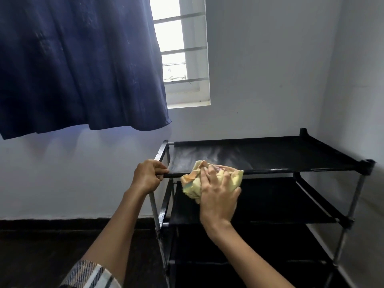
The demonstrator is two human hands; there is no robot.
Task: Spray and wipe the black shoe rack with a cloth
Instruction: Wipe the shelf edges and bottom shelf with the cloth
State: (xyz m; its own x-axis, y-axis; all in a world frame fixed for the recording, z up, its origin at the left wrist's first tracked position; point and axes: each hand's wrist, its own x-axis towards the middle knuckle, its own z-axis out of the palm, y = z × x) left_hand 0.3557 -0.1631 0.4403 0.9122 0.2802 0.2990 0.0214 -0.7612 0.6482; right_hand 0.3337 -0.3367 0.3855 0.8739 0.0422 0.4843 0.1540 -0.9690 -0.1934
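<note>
The black shoe rack point(270, 154) stands in the room's right corner, with several fabric shelves on metal poles. Its top shelf shows pale streaks near the front left. My left hand point(146, 176) grips the rack's front left corner bar. My right hand point(218, 194) presses a crumpled yellow cloth point(193, 183) against the front rail of the top shelf, with fingers spread over the cloth. No spray bottle is in view.
A dark blue curtain point(83, 63) hangs over the left part of a barred window point(182, 50). White walls point(270, 69) close in behind and to the right of the rack. The floor point(52, 246) to the left is dark.
</note>
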